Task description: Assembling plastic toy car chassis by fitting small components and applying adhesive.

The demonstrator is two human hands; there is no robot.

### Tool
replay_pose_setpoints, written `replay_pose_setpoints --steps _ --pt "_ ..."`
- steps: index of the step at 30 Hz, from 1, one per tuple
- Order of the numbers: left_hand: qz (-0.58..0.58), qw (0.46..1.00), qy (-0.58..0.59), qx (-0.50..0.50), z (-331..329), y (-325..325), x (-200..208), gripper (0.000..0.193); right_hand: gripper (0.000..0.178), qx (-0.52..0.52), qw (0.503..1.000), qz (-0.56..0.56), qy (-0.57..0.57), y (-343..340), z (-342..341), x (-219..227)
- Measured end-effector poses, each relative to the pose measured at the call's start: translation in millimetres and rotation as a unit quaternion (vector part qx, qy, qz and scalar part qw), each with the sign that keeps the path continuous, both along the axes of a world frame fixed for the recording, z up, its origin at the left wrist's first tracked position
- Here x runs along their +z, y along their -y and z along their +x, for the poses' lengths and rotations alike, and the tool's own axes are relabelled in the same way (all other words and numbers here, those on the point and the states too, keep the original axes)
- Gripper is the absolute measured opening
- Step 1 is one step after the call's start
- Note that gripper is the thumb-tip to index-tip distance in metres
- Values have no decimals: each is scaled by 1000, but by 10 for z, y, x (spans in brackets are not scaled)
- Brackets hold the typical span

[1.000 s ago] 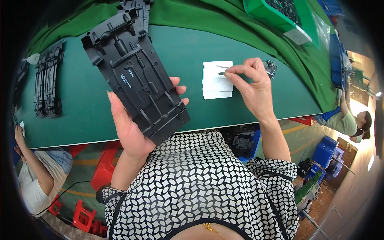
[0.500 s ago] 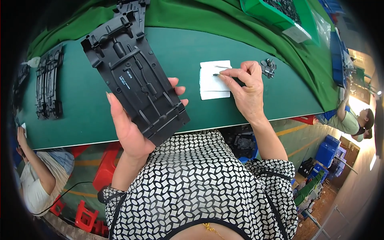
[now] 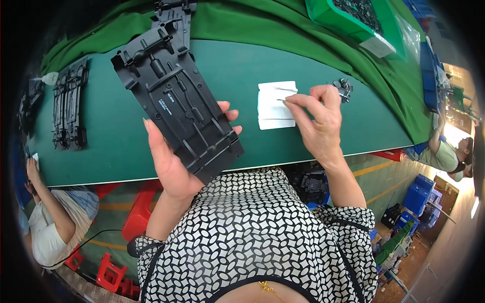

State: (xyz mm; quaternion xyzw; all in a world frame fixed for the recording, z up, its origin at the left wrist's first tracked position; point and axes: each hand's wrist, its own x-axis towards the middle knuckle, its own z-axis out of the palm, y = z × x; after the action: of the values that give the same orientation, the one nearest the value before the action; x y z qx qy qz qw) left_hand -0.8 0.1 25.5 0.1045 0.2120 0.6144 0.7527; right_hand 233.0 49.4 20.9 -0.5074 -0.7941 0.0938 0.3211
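Note:
My left hand [image 3: 174, 169] grips a long black moulded plastic underbody plate [image 3: 187, 118] by its near end, thumb on one side and fingertips around the other. The plate is tilted above the table, its ribbed face with raised pipe shapes turned up. With thumb and index finger, my right hand [image 3: 319, 118] pinches a tiny thin piece [image 3: 280, 99], too small to name, over a folded white cloth or paper [image 3: 275, 121]. Beside that hand lies a small heap of black plastic parts [image 3: 344, 90].
More black plates [image 3: 70, 108] rest at the left of the green table [image 3: 227, 65], and another [image 3: 174, 20] lies at the far edge. A green bin [image 3: 348, 22] of small black parts stands at far right. A co-worker [image 3: 55, 217] sits at the left; red stools [image 3: 108, 272] stand below.
The whole scene has shifted slightly right in view. My right hand still pinches the tiny piece, whose visible end looks lighter now. My left hand keeps hold of the plate.

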Motion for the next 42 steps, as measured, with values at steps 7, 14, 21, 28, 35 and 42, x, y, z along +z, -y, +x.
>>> replay_pose_setpoints --steps 7,14,21,28,35,42 --pt "1 1000 18 -3 6 -43 -22 84 17 -2 1000 -14 -9 12 59 148" --pt "44 999 -16 3 29 -40 -37 80 36 141 967 208 36 250 -147 487" --pt "83 994 -61 29 82 -20 30 82 32 186 957 222 13 381 -354 297" --pt "96 991 -82 42 113 20 37 86 25 189 953 234 18 395 -374 285" --pt "98 991 -79 34 115 21 43 87 24 188 953 238 18 398 -400 269" --pt "101 991 -82 31 120 22 44 88 17 182 952 247 2 393 -413 237"
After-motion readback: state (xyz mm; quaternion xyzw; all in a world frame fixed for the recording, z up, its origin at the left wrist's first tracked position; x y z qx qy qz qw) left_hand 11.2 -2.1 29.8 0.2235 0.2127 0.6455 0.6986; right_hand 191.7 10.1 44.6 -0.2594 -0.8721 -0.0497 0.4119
